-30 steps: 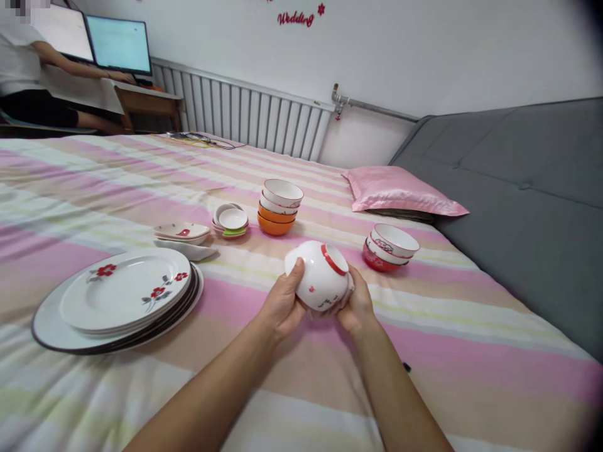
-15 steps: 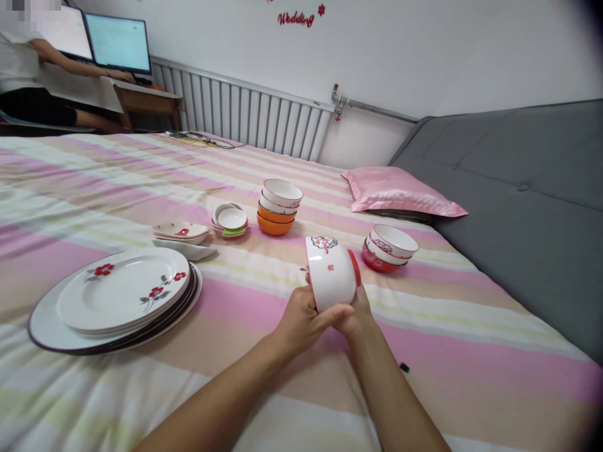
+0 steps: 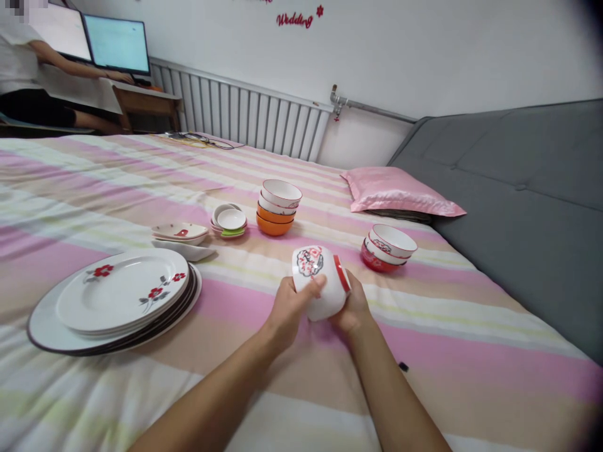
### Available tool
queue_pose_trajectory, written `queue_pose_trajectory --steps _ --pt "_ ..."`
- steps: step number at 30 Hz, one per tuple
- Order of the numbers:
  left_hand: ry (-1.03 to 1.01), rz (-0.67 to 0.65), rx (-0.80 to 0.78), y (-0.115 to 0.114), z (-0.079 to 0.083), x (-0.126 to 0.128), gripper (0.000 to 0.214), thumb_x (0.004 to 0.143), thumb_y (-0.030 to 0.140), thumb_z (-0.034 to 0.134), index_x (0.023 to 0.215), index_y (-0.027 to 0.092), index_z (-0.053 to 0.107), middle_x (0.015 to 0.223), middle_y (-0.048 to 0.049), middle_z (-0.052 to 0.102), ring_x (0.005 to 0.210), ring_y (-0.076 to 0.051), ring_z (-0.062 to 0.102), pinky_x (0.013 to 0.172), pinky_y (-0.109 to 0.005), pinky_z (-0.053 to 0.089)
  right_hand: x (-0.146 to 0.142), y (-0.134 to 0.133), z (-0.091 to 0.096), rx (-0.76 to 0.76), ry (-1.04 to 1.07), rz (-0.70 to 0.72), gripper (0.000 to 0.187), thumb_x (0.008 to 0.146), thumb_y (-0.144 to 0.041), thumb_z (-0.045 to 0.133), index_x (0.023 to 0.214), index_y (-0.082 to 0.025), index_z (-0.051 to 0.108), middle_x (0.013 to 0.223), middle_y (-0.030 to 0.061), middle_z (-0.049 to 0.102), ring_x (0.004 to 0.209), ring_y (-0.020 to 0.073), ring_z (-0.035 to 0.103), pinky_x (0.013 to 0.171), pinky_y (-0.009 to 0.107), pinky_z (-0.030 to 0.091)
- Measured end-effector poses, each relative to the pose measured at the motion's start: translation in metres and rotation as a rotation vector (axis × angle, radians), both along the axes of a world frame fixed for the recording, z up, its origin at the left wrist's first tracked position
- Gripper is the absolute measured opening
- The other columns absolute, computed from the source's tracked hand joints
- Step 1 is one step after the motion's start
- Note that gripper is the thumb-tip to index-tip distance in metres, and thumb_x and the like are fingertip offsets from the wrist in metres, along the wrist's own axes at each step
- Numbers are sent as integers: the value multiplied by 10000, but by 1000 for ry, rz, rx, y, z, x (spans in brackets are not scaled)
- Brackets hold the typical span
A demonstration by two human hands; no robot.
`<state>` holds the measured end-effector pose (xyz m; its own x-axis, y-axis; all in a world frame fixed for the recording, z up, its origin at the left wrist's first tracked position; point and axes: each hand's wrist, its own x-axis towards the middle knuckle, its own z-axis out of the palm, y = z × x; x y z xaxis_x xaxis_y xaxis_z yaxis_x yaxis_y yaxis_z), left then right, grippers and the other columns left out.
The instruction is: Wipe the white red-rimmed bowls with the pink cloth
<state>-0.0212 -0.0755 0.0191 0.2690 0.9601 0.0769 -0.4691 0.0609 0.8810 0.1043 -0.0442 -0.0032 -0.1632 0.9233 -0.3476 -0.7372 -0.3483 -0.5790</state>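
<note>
A white bowl [image 3: 325, 295] with a red foot and a black-and-red blossom print is tipped on its side above the bed, its foot facing right. My left hand [image 3: 294, 307] grips its rim side, thumb across the outer wall and fingers hidden behind. At the foot end, my right hand [image 3: 353, 307] is closed around the lower part. Beyond the bowl stands a stack of white and orange bowls [image 3: 277, 210]. To the right sits a shorter stack of white and red bowls [image 3: 389, 248].
Large plates [image 3: 122, 289] are stacked at left, with small boat-shaped dishes [image 3: 181, 235] and little round dishes [image 3: 230, 220] behind them. A pink pillow [image 3: 400, 191] lies near the grey headboard [image 3: 513, 201]. A small black object [image 3: 404, 366] rests on the striped bedspread. Another person [image 3: 32, 69] sits at a desk.
The bowl has turned in my hands and come slightly down and left, bringing the blossom print round towards me. My left thumb has shifted up onto the bowl's wall.
</note>
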Motion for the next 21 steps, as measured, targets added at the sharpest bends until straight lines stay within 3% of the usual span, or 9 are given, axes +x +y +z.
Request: queue_pose_trajectory --steps 2,5,10,21 --pt "-137 -20 -171 4 4 -4 432 731 534 649 913 145 697 791 -59 695 698 -178 625 625 -253 490 3 1 0 -43 -27 -52 253 780 -325 520 874 -162 688 734 47 735 772 238 682 783 388 534" --pt "-132 -116 -273 8 7 -9 399 710 423 717 1007 160 679 866 -72 709 748 -185 640 648 -261 505 8 1 -1 -17 -36 -44 226 772 -295 534 856 -154 690 746 54 739 783 240 682 813 392 526" --pt "-66 -246 -164 6 7 -11 492 572 293 842 1002 130 667 925 -92 705 803 -181 631 720 -272 498 15 1 -1 45 -21 30 205 770 -326 558 790 -167 685 728 60 732 832 254 675 828 408 525" --pt "97 -119 71 1 -2 1 376 578 305 828 867 132 661 821 -38 666 761 -155 589 717 -266 478 7 -2 2 76 14 24 277 767 -372 533 845 -155 686 765 84 730 861 277 673 801 430 539"
